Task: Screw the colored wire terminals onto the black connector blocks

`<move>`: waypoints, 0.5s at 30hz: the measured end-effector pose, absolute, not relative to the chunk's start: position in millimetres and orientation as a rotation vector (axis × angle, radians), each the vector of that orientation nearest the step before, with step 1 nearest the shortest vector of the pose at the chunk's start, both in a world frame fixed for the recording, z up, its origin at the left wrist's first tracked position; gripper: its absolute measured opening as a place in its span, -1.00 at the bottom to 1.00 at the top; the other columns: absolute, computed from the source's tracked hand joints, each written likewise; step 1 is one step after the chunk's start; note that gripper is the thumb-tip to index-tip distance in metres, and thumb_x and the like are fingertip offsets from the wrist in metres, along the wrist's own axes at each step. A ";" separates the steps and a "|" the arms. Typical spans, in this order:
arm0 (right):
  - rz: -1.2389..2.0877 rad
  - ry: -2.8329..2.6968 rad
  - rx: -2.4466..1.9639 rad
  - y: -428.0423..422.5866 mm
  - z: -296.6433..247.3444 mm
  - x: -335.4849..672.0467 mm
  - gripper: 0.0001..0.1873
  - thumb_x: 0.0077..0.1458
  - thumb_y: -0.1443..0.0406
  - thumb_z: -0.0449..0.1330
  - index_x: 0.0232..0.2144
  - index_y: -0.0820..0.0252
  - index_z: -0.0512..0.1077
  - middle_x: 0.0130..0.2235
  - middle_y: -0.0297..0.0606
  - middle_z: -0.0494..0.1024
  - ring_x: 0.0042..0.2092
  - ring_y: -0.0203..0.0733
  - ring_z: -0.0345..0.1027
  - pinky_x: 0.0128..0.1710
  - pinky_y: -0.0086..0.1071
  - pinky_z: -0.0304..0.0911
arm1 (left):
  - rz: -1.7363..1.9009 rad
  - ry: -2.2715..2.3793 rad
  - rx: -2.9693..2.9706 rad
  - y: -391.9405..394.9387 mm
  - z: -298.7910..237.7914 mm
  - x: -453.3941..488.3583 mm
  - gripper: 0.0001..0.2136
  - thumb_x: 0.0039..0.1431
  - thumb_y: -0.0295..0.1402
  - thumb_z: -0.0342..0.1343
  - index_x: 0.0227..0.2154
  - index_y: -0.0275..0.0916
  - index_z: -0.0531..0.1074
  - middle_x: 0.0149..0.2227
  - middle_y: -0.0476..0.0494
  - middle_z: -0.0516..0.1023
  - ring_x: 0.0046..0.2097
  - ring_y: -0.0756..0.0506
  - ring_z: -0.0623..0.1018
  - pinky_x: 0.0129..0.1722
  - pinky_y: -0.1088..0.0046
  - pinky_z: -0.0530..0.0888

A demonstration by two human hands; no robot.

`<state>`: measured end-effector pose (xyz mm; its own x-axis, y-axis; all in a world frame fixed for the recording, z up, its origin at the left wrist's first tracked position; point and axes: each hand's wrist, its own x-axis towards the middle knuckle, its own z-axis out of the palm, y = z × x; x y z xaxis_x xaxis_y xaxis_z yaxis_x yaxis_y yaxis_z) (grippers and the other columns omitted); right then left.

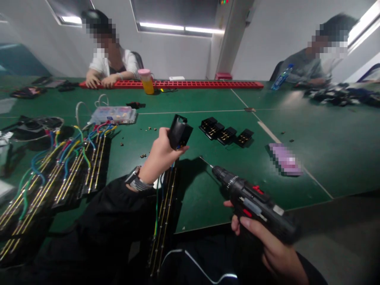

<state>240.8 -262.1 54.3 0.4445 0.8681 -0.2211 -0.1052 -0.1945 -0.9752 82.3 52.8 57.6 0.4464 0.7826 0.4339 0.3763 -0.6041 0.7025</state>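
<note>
My left hand (pixel 162 153) is closed around a black plastic housing (pixel 179 132), held above the green table. Below that hand, a long black strip (pixel 166 213) with brass-coloured rails and green and blue wires runs down past the table's front edge. My right hand (pixel 270 241) grips a black cordless drill (pixel 252 198) with red switches. Its thin bit (pixel 206 161) points up and left, toward the housing but apart from it. Several black blocks with brass contacts (pixel 227 134) lie beyond the drill.
Several wired strips (pixel 68 170) lie at left, near a clear parts box (pixel 114 114). Small brass pieces (pixel 143 155) are scattered mid-table. A purple phone-shaped item (pixel 285 159) lies right. A red slotted rail (pixel 192 84), a drink cup (pixel 146 82), a bottle (pixel 282 76) and two people are across the table.
</note>
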 end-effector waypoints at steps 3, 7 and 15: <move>0.848 -0.832 -1.628 -261.4 50.5 264.2 -0.53 0.26 0.06 0.25 0.10 0.19 0.50 -0.25 -0.16 0.66 -0.31 -0.15 0.53 -0.23 -0.27 0.48 | 1.075 0.946 2.060 54.6 70.7 78.8 -0.44 -0.04 -0.11 0.47 -0.12 -0.17 0.28 -0.29 -0.04 0.47 -0.30 -0.10 0.50 -0.36 0.38 0.41; 0.349 -1.259 -1.897 -248.7 50.5 302.7 -0.29 0.25 0.19 0.24 0.39 0.16 0.21 0.19 -0.01 0.53 0.06 0.02 0.55 0.05 -0.15 0.45 | 0.968 0.807 1.860 46.5 70.9 68.2 -0.53 0.09 -0.12 0.39 -0.08 -0.23 0.34 -0.21 -0.08 0.51 -0.23 -0.08 0.52 -0.25 0.39 0.46; -0.224 -2.050 -2.372 -194.4 43.8 345.8 -0.26 0.34 0.34 0.01 0.50 0.08 -0.05 -0.06 -0.03 0.59 -0.24 0.02 0.58 -0.28 -0.22 0.41 | 1.054 0.695 1.459 25.5 70.2 41.7 -0.62 0.15 -0.13 0.34 -0.15 -0.24 0.35 -0.20 -0.10 0.52 -0.23 -0.05 0.57 -0.33 0.46 0.48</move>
